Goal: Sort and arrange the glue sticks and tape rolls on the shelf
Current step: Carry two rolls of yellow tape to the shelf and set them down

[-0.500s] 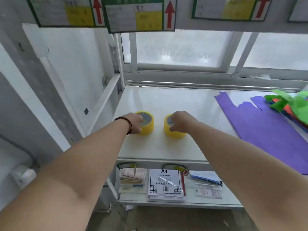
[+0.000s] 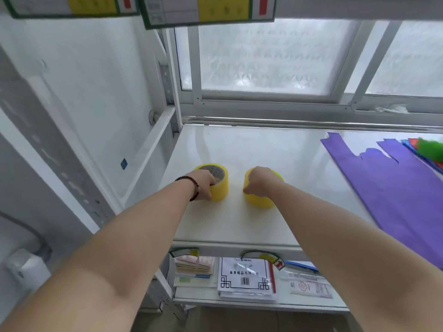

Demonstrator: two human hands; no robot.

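Observation:
Two yellow tape rolls stand flat, side by side, on the white shelf (image 2: 263,149). My left hand (image 2: 202,184) grips the near rim of the left tape roll (image 2: 219,188), whose grey core shows on top. My right hand (image 2: 260,180) lies over the right tape roll (image 2: 260,200), fingers curled around its top and hiding the core. A narrow gap of bare shelf separates the two rolls. No glue sticks are in view.
Purple sheets (image 2: 388,188) cover the shelf's right side, with green and red material (image 2: 429,147) at the far right edge. A window frame (image 2: 275,101) runs behind. The lower shelf (image 2: 239,298) holds paper packs and envelopes. Label cards (image 2: 208,10) hang overhead.
Both hands stay on the two rolls in almost the same places. The view has shifted slightly closer and lower.

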